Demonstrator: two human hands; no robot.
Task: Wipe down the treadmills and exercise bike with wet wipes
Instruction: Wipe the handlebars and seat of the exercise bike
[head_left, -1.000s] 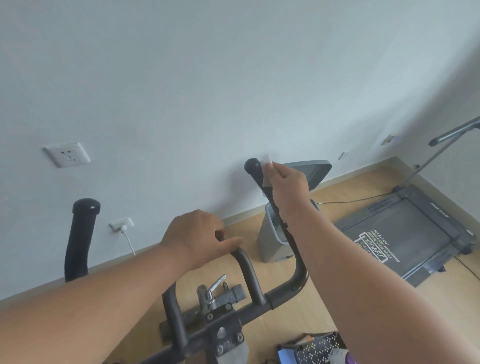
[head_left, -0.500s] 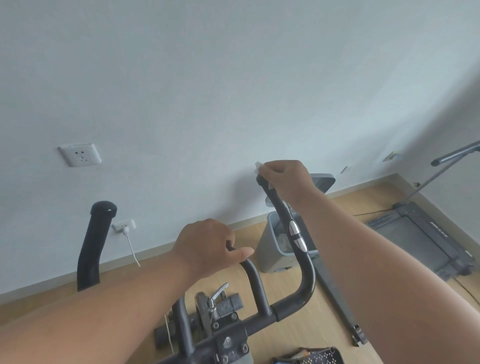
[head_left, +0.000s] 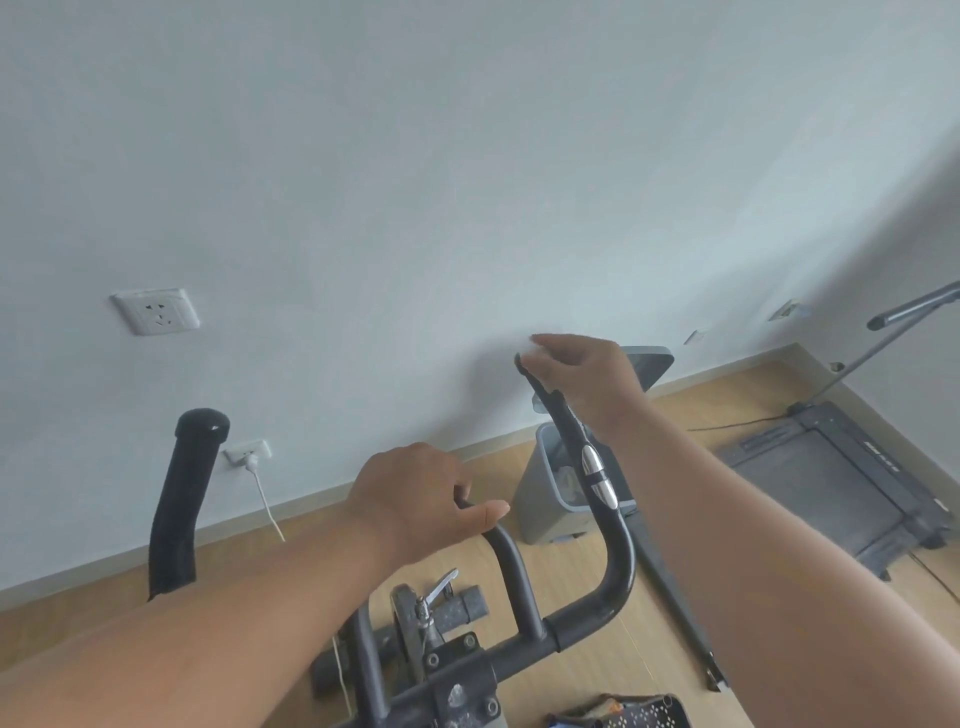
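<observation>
The exercise bike's black handlebar (head_left: 618, 566) fills the lower middle of the view. My right hand (head_left: 582, 379) pinches a white wet wipe (head_left: 525, 346) over the top end of the right grip, with only a small bit of the wipe showing. My left hand (head_left: 415, 499) is closed around the inner loop bar of the handlebar. The left grip (head_left: 184, 493) stands upright at the left, apart from both hands. A flat treadmill (head_left: 831, 483) lies on the floor at the right.
A grey bin (head_left: 545, 499) with wipes inside stands by the wall behind the right grip. A white cable (head_left: 267, 504) hangs from a low wall socket. A black perforated basket (head_left: 623, 714) sits at the bottom edge. A grey rail (head_left: 909, 312) juts in at right.
My right hand has slid the wipe up from the grip's upper part onto its very tip. The view has shifted left, moving the treadmill towards the right edge. My left hand has kept its hold.
</observation>
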